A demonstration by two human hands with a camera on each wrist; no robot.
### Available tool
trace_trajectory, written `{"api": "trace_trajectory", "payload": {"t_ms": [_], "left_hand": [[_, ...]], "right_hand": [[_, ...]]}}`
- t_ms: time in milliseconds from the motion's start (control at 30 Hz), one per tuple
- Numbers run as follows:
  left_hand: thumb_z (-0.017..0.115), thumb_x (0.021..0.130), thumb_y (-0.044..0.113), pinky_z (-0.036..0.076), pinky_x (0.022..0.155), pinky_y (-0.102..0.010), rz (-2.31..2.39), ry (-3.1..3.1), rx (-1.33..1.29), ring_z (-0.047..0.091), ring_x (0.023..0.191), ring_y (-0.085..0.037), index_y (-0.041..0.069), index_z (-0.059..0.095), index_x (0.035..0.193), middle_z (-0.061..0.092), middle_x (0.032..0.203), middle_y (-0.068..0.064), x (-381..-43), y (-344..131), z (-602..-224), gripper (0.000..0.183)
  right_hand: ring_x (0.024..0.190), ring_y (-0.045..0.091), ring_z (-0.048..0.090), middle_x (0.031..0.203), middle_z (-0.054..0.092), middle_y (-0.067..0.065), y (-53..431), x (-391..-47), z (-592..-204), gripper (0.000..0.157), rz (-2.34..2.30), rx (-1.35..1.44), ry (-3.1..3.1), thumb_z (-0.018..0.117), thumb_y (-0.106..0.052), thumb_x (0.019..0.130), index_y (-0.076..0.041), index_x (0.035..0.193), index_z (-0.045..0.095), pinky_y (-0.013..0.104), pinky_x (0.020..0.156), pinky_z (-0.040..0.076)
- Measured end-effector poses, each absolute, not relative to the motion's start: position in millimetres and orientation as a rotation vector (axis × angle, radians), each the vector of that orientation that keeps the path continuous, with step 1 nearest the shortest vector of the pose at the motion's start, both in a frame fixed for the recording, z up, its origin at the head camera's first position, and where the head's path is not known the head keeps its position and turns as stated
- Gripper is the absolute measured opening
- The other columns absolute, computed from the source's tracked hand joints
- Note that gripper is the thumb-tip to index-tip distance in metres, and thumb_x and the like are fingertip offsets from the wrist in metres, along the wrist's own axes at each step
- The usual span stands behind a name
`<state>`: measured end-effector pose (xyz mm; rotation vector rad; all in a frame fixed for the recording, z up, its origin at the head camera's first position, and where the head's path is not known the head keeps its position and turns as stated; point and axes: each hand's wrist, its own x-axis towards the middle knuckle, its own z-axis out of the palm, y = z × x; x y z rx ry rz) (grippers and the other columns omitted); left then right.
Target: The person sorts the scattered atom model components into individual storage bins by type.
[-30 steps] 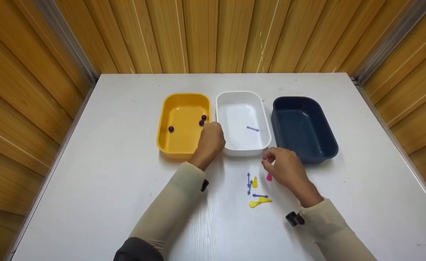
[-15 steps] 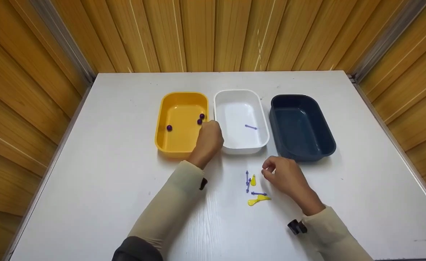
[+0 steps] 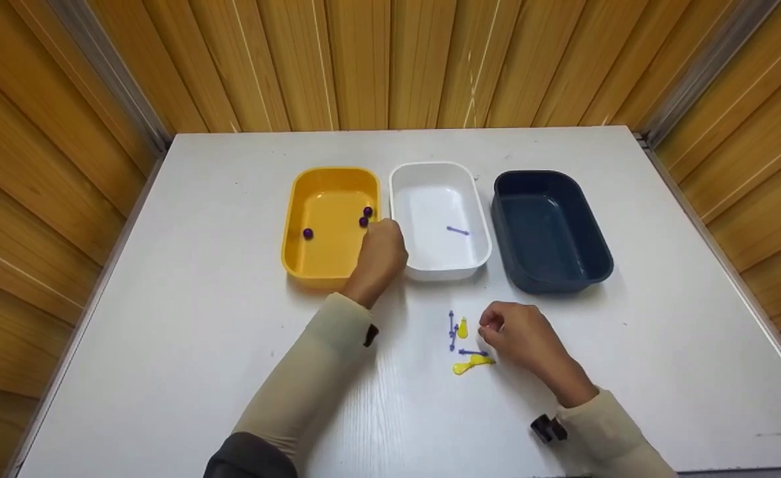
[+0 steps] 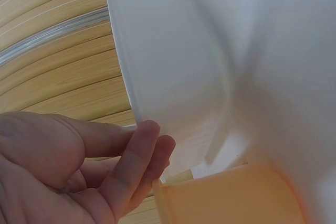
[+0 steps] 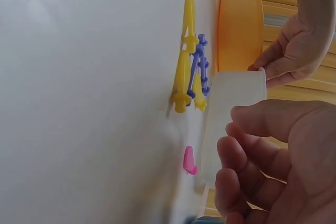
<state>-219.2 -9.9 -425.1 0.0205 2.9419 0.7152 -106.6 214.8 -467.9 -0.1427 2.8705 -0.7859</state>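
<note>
My left hand (image 3: 382, 255) pinches the near left rim of the white plastic bin (image 4: 173, 72), beside the yellow bin (image 3: 327, 259). One purple stick (image 3: 457, 230) with knobbed ends lies in the white bin. Over the table my right hand (image 3: 523, 335) hovers with loosely curled fingers and nothing between them. Left of it lie several purple sticks (image 3: 473, 352) and several yellow teardrop-shaped pieces (image 3: 463, 328). A small pink piece (image 5: 189, 160) shows in the right wrist view; in the head view the right hand hides it.
Several dark purple balls (image 3: 308, 234) sit in the yellow bin. A dark blue bin (image 3: 550, 232) stands right of the white one, with nothing visible inside. Wood-patterned panels (image 3: 364, 66) border the white table (image 3: 218, 265).
My right hand has moved down and back from the bins, covering the pink piece in the head view. The left hand stays at the white bin's rim. The view shifts slightly.
</note>
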Motion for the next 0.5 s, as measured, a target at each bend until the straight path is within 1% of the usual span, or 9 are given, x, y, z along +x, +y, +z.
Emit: {"api": "trace_trajectory", "payload": {"t_ms": [100,233,333,400,433,500], "left_hand": [[0.055,0.097,-0.002,0.058,0.084,-0.039,0.741,2.952,0.029,0.066,0.088,-0.026,-0.008,0.068,0.110,0.073,0.102,-0.021,-218.9,-10.7,-424.8,0.020],[0.054,0.097,-0.002,0.057,0.079,-0.038,0.750,2.941,0.021,0.064,0.084,-0.025,-0.007,0.068,0.110,0.073,0.100,-0.020,-219.7,-11.3,-424.3,0.019],[0.055,0.096,-0.002,0.059,0.080,-0.038,0.741,2.963,0.028,0.068,0.087,-0.025,-0.008,0.068,0.109,0.073,0.100,-0.021,-219.1,-10.9,-424.8,0.019],[0.055,0.095,-0.003,0.060,0.081,-0.040,0.747,2.987,0.039,0.071,0.091,-0.028,-0.009,0.069,0.107,0.074,0.099,-0.023,-217.7,-10.6,-425.2,0.019],[0.055,0.095,-0.003,0.060,0.082,-0.041,0.747,2.996,0.043,0.072,0.093,-0.029,-0.010,0.069,0.106,0.074,0.100,-0.023,-217.2,-10.4,-425.2,0.019],[0.055,0.095,-0.003,0.060,0.081,-0.041,0.750,2.999,0.042,0.072,0.092,-0.028,-0.010,0.069,0.106,0.074,0.100,-0.024,-217.0,-10.1,-425.1,0.020]], "right_hand": [[0.070,0.014,0.054,0.074,0.066,-0.001,213.4,-106.1,-468.5,0.005,-0.785,-0.146,2.866,0.074,-0.009,0.085,-0.012,0.085,0.071,0.029,0.065,0.043],[0.070,0.013,0.054,0.073,0.066,-0.002,211.6,-104.3,-469.6,0.006,-0.781,-0.149,2.863,0.074,-0.008,0.085,-0.013,0.083,0.071,0.028,0.065,0.044],[0.070,0.012,0.054,0.072,0.065,-0.003,211.2,-101.0,-470.9,0.009,-0.792,-0.162,2.872,0.072,-0.006,0.084,-0.014,0.080,0.071,0.027,0.065,0.043],[0.070,0.011,0.053,0.071,0.064,-0.004,211.1,-98.8,-472.0,0.010,-0.790,-0.175,2.876,0.072,-0.005,0.083,-0.015,0.078,0.071,0.027,0.066,0.043],[0.070,0.011,0.053,0.070,0.064,-0.004,211.2,-97.9,-472.5,0.011,-0.784,-0.187,2.877,0.071,-0.005,0.083,-0.015,0.078,0.071,0.027,0.066,0.043],[0.070,0.010,0.053,0.071,0.064,-0.004,211.2,-96.5,-473.2,0.011,-0.770,-0.202,2.871,0.072,-0.005,0.082,-0.015,0.078,0.070,0.026,0.066,0.043]]}}
